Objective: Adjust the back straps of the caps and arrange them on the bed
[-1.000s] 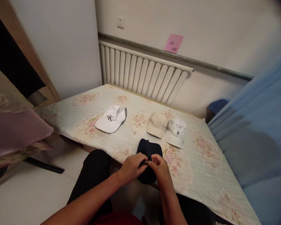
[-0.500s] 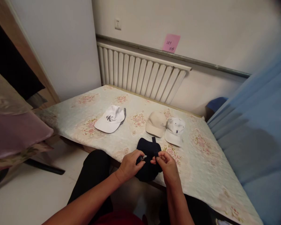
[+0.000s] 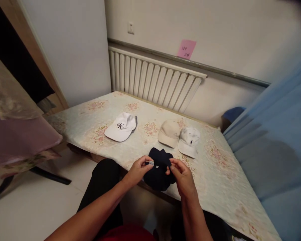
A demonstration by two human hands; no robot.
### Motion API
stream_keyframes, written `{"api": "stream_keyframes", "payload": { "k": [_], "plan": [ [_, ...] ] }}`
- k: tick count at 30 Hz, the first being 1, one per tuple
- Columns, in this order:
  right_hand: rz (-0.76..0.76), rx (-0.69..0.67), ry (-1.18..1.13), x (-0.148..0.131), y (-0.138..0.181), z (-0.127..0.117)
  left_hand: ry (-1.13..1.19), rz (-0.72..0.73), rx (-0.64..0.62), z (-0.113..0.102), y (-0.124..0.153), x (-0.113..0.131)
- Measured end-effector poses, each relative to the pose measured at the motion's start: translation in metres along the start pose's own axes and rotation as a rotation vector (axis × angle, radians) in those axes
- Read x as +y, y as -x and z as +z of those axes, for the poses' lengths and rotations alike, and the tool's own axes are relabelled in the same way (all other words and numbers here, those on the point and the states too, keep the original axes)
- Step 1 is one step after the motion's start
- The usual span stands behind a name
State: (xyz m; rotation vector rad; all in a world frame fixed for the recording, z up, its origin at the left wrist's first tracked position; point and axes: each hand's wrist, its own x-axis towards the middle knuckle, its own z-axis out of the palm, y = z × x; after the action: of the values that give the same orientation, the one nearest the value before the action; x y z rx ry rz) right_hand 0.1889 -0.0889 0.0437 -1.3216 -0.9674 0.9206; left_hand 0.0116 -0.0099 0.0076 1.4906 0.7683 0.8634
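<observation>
A dark navy cap (image 3: 157, 179) sits at the bed's near edge, between my two hands. My left hand (image 3: 138, 170) is closed in a pinch on a small silver buckle (image 3: 151, 162) at the cap's left side. Between the thumb and fingers of my right hand (image 3: 183, 175) is the dark strap (image 3: 169, 163) on the other side. A small pale label (image 3: 157, 166) shows inside the cap. Beyond it lie a beige cap (image 3: 168, 132) and a white cap with a small dark logo (image 3: 188, 142), side by side.
Farther left on the floral bed cover (image 3: 145, 142) rests a white cap with black letters (image 3: 122, 128). A radiator (image 3: 153, 78) runs along the wall behind. A blue curtain (image 3: 278, 144) hangs at the right; a pink cloth-draped seat (image 3: 20, 140) stands at the left.
My hands have drawn slightly apart, and the silver buckle shows more clearly in my left. The strap that stood up near my right hand is now lower. The view has shifted a little.
</observation>
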Motion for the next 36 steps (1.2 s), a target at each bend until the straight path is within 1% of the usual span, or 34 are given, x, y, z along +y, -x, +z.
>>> {"api": "stream_keyframes", "payload": {
  "k": [2, 6, 9, 12, 18, 24, 28, 32, 36],
  "plan": [
    [0.033, -0.008, -0.011, 0.003, 0.000, 0.002, 0.145, -0.043, -0.026, -0.002, 0.001, 0.001],
    [0.064, -0.028, -0.035, 0.008, 0.000, 0.005, 0.355, -0.080, -0.059, -0.002, 0.003, -0.003],
    [0.077, -0.056, -0.058, 0.009, 0.002, 0.005, 0.482, -0.105, -0.071, -0.001, 0.003, -0.008],
    [0.088, -0.074, -0.068, 0.007, 0.004, 0.006, 0.561, -0.123, -0.074, -0.002, 0.001, -0.011],
    [0.115, -0.114, -0.104, 0.002, 0.002, 0.014, 0.627, -0.127, -0.118, -0.006, -0.010, -0.013],
    [0.100, -0.128, -0.086, -0.004, -0.002, 0.021, 0.485, -0.122, -0.195, -0.010, -0.026, -0.018],
    [0.113, -0.106, -0.055, -0.011, -0.006, 0.023, 0.479, -0.110, -0.243, -0.010, -0.039, -0.025],
    [0.151, -0.079, -0.068, -0.017, -0.012, 0.026, 0.562, -0.122, -0.302, -0.007, -0.053, -0.029],
    [0.178, -0.024, -0.071, -0.018, -0.020, 0.027, 0.747, -0.167, -0.382, -0.003, -0.068, -0.030]
  ]
}}
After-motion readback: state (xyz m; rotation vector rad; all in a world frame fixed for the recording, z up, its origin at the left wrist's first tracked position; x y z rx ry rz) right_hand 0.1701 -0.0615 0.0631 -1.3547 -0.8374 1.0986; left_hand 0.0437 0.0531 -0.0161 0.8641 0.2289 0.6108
